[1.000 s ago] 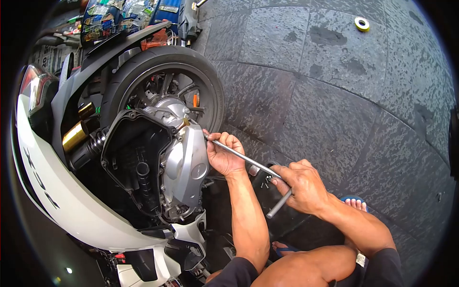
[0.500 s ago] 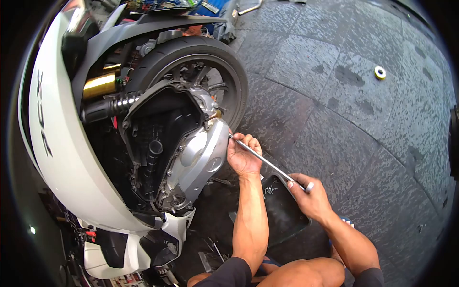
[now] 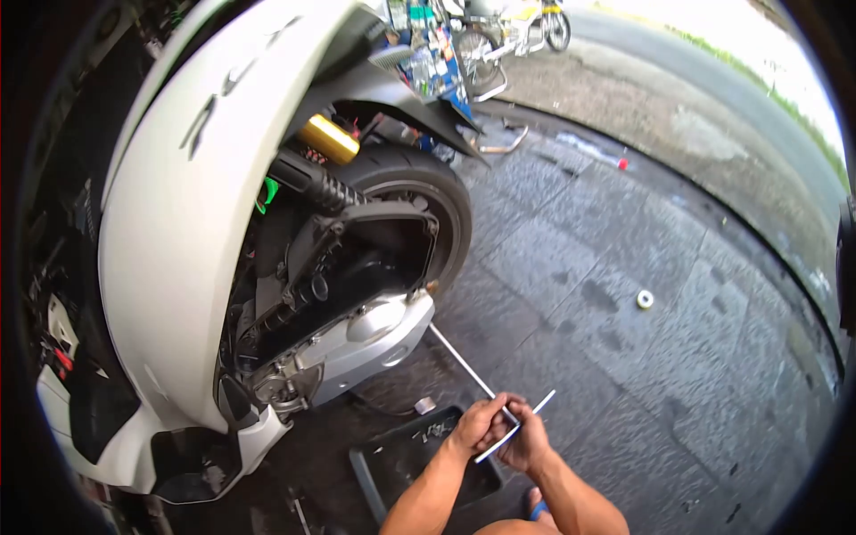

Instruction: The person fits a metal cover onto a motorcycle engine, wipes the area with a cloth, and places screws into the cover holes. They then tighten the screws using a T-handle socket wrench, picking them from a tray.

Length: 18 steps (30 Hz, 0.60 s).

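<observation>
Both my hands are closed around the handle end of a long T-handle wrench (image 3: pixel 464 364). My left hand (image 3: pixel 479 428) grips it where the shaft meets the crossbar, and my right hand (image 3: pixel 530 442) wraps the same joint from the other side. The crossbar sticks out past my fingers at both ends. The shaft runs up and left to the lower edge of a silver engine cover (image 3: pixel 385 346); its tip there is too small to make out. Above that cover lies an open black housing (image 3: pixel 379 254) beside the rear wheel (image 3: pixel 456 209).
A white scooter body (image 3: pixel 169 259) fills the left side. Below my hands lies a black tray (image 3: pixel 364 471) with several small screws (image 3: pixel 432 432). A tape roll (image 3: pixel 645 300) rests on the dark tiled floor (image 3: pixel 606 383). Another motorcycle (image 3: pixel 535 36) stands by the road.
My left hand has left the wrench's tip and joined my right at the handle. The crossbar now shows across my hands. My view has tilted up, bringing in the road.
</observation>
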Available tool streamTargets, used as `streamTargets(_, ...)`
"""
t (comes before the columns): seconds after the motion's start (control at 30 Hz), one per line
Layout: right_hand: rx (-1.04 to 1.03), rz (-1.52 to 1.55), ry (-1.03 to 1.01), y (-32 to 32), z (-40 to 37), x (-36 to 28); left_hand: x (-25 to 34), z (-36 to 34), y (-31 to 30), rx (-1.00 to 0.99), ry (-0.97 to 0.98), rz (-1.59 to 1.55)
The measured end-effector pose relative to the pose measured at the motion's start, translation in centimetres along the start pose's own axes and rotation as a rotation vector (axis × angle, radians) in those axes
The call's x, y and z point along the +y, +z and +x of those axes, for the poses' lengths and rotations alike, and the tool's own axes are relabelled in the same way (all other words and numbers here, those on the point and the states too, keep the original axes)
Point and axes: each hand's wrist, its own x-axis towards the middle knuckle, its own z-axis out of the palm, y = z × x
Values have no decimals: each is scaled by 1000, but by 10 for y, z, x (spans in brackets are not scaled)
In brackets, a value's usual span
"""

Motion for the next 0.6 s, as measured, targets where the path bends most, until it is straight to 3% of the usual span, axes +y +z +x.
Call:
streamTargets(0.03, 81, -197, -111, 7, -14, 4, 9, -2, 9, 39, 7, 44)
streamTargets(0.07, 174, -506, -21, 1, -24, 12, 13, -9, 17, 90, 0, 83)
streamTargets(0.13, 30, -1231, -88, 7, -55, 16, -7, 10, 3, 82, 77, 6)
streamTargets(0.17, -32, -1341, -278, -1, -63, 17, -11, 11, -3, 83, 90, 43)
streamTargets(0.2, -17, -1412, -566, 18, -74, 8, -9, 7, -2, 84, 100, 80)
streamTargets(0.3, 475, -1353, -848, 19, -72, -15, 3, 0, 6, 38, 119, 7)
streamTargets(0.33, 485, -1362, -846, 3, -67, -10, 5, -2, 11, 48, 141, -3)
streamTargets(0.4, 250, -1803, -540, -16, -58, 7, 2, 6, 14, 45, 188, -47)
streamTargets(0.43, 4, -1904, -626, -13, -61, 11, 2, 9, 11, 78, 155, 6)
streamTargets(0.47, -61, -1948, -809, -9, -64, 13, 1, 12, 9, 112, 123, 58)
streamTargets(0.53, 110, -1631, -1054, 5, -67, 2, 9, 1, 12, 67, 74, 26)
streamTargets(0.57, 318, -1556, -1018, 8, -69, -3, 8, 2, 12, 76, 117, 37)
streamTargets(0.6, 318, -1545, -1042, 4, -67, -3, 8, 3, 12, 83, 159, 49)
